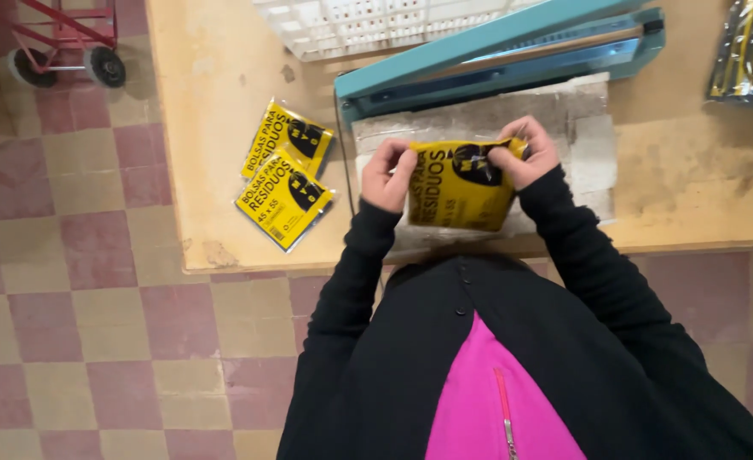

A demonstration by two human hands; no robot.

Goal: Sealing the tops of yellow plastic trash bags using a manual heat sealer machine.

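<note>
Your left hand (386,175) and right hand (525,155) hold one yellow packet (457,187) by its top corners, fingers closed on it, above the grey slab (581,136) at the counter's (214,77) near edge. The teal sealer (513,47) lies at 12 o'clock from the packet, its arm raised. Two more yellow packets (284,175) lie overlapped at 9 o'clock, well apart from your hands, near the counter's left edge. Bare counter surface shows at 3 o'clock. A white basket (368,25) sits at 11 o'clock.
</note>
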